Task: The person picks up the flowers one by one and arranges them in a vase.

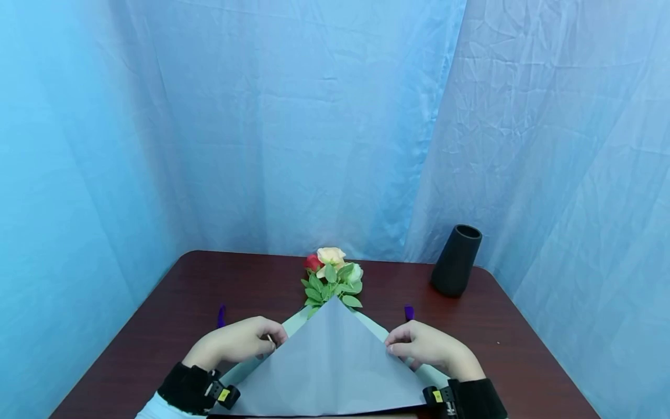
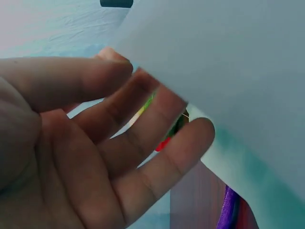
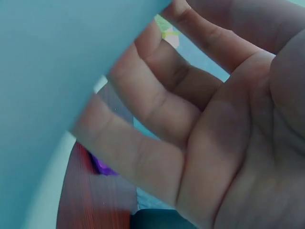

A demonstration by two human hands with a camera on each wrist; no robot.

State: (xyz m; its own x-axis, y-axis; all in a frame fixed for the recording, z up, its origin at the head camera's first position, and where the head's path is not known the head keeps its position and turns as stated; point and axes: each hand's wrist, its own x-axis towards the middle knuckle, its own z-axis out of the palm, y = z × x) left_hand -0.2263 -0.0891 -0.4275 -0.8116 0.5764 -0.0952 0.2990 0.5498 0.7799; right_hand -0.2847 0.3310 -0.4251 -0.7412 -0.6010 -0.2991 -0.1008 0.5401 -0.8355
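Observation:
A sheet of wrapping paper (image 1: 330,366), grey-blue on its upper face, is folded up into a triangle with its tip at the flowers. Its pale green layer (image 1: 298,320) shows along both slanted edges. Above the tip lie artificial roses (image 1: 332,270) in red, cream and pale green with leaves; their stems are hidden under the paper. My left hand (image 1: 246,340) pinches the left slanted edge between thumb and fingers. On the opposite edge, my right hand (image 1: 431,347) pinches the paper, its other fingers behind the sheet in the right wrist view.
A black tapered vase (image 1: 454,262) stands at the back right of the dark wooden table (image 1: 518,343). A purple strip (image 1: 221,316) shows beyond the left hand, and a purple end (image 1: 409,313) beyond the right. Blue curtains (image 1: 314,116) hang behind the table.

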